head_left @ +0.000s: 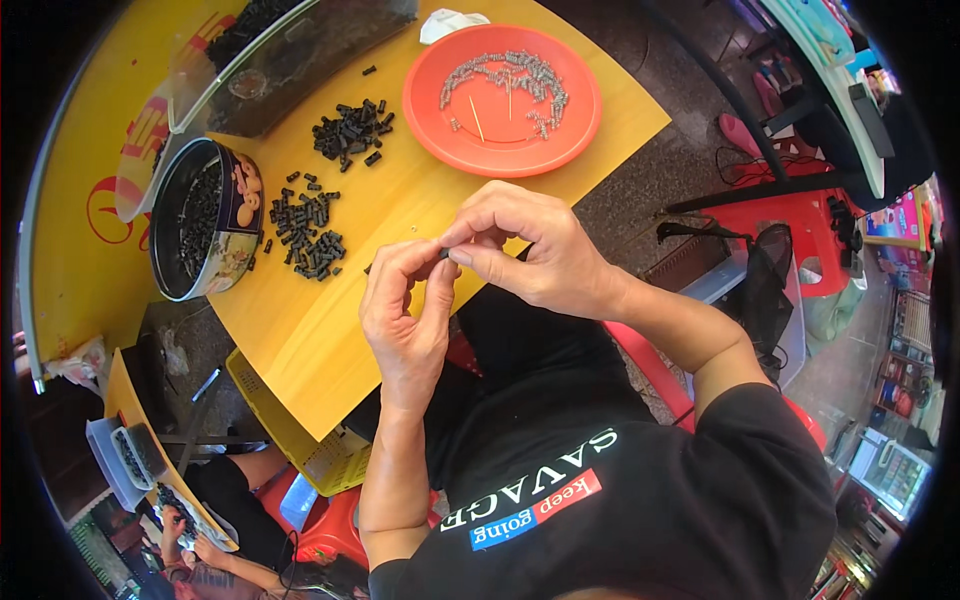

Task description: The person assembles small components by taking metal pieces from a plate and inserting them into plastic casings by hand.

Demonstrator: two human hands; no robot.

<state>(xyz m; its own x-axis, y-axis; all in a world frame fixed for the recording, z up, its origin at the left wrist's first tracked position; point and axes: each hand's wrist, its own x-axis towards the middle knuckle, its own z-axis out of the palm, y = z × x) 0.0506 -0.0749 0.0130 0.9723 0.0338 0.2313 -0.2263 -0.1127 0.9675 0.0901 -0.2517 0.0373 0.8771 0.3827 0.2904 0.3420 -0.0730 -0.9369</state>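
My left hand [402,318] is closed in a pinch around a small black cylindrical part [445,254], most of it hidden by the fingers. The fingertips of my right hand [540,248] are pinched together on the same part, meeting the left ones above the table's near edge. Beyond them is a red plate [500,160] with many tiny metal springs [545,82] and two thin wooden toothpicks [477,120]. To the left lie loose heaps of similar black parts [305,232], with another heap [350,132] farther back.
A round tin [243,200] full of small dark pieces stands at the table's left. Behind it is a clear plastic bin [290,75] of black parts. A yellow crate [265,415] sits below the table [300,365]. Another person's hands [190,535] work at the lower left.
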